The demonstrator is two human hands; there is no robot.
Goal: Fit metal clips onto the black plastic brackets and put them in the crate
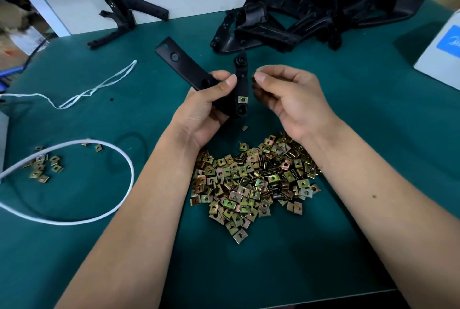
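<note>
My left hand [207, 99] grips a black plastic bracket [181, 62] above the green table; its long flat arm points up-left and a curved arm rises by my thumb. One brass-coloured metal clip [243, 99] sits fitted on the bracket's lower part. My right hand [286, 94] hovers just right of the bracket with fingers curled and thumb against fingertips; whether it pinches a clip is hidden. A big heap of loose metal clips [251, 184] lies between my forearms. No crate is in view.
A pile of black brackets [311, 15] lies at the back right, and a single bracket [124, 17] at the back left. A small cluster of clips [42, 166] lies left, inside a white cable loop [129, 166]. White string [99, 87] and a white box [445, 52] flank the table.
</note>
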